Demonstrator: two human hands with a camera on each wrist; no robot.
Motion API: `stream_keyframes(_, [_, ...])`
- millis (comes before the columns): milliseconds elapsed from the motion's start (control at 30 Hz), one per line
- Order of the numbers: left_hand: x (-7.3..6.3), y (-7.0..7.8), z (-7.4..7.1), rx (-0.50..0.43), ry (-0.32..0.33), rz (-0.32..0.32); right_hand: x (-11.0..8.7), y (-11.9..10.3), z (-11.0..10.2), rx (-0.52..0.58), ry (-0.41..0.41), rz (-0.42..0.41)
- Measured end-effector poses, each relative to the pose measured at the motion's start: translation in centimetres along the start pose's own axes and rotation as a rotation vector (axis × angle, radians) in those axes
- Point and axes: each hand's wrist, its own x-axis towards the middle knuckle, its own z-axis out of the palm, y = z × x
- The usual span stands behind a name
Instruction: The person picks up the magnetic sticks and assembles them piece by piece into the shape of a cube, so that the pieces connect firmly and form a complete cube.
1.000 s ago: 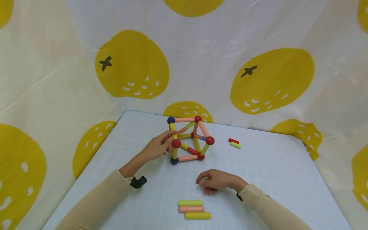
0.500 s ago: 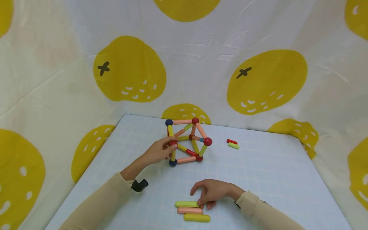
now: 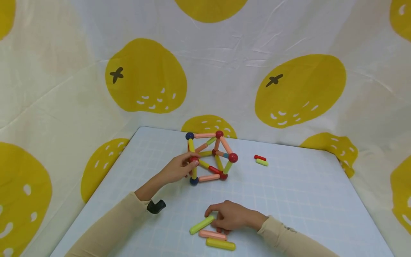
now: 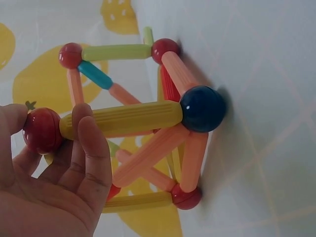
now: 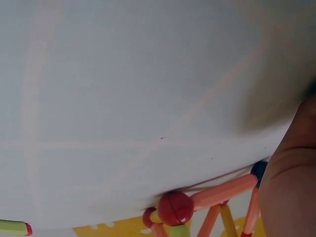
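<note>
A boxy frame of magnetic rods and balls (image 3: 213,170) stands on the table, with red and dark blue balls at its corners. My left hand (image 3: 174,169) pinches the red ball (image 4: 42,130) at its upper front left corner. From that ball a yellow rod (image 4: 138,117) runs down to a dark blue ball (image 4: 203,109). Nearer to me, my right hand (image 3: 236,215) pinches one end of a light green rod (image 3: 201,225), which lies slanted. A pink rod (image 3: 212,235) and a yellow rod (image 3: 221,244) lie just below that hand.
A short red rod (image 3: 260,157) and a short light green rod (image 3: 262,162) lie together right of the frame. The pale checked table (image 3: 289,200) ends at a hanging cloth (image 3: 221,71) with large yellow fruit prints, behind and at both sides.
My right hand has come down and left to the light green rod and turned it out of line with the other two. My left hand has shifted onto the red ball.
</note>
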Motion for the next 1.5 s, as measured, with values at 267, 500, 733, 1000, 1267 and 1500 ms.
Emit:
stream_keyframes(267, [0.1,-0.2,-0.1,-0.009,-0.006,0.024,0.5,-0.4,0.0,0.000,0.133,-0.020])
stream_keyframes(500, [0.1,-0.2,-0.1,-0.010,-0.001,0.035,0.6,-0.4,-1.4,-0.029,0.305,-0.023])
stream_keyframes(733, [-0.2,-0.4,-0.1,-0.018,0.005,0.043,0.3,-2.6,-4.5,0.149,0.666,-0.010])
stream_keyframes(1000, [-0.4,-0.9,-0.1,-0.034,-0.002,0.039,0.1,-4.4,-6.6,0.017,0.902,0.005])
stream_keyframes(1267, [-0.3,-0.7,-0.2,-0.033,-0.003,0.048,0.3,-4.7,-7.5,-0.137,0.949,0.032])
stream_keyframes(1500, [-0.2,-0.4,-0.2,-0.037,-0.016,0.051,0.7,-4.9,-7.7,-0.194,0.951,0.032])
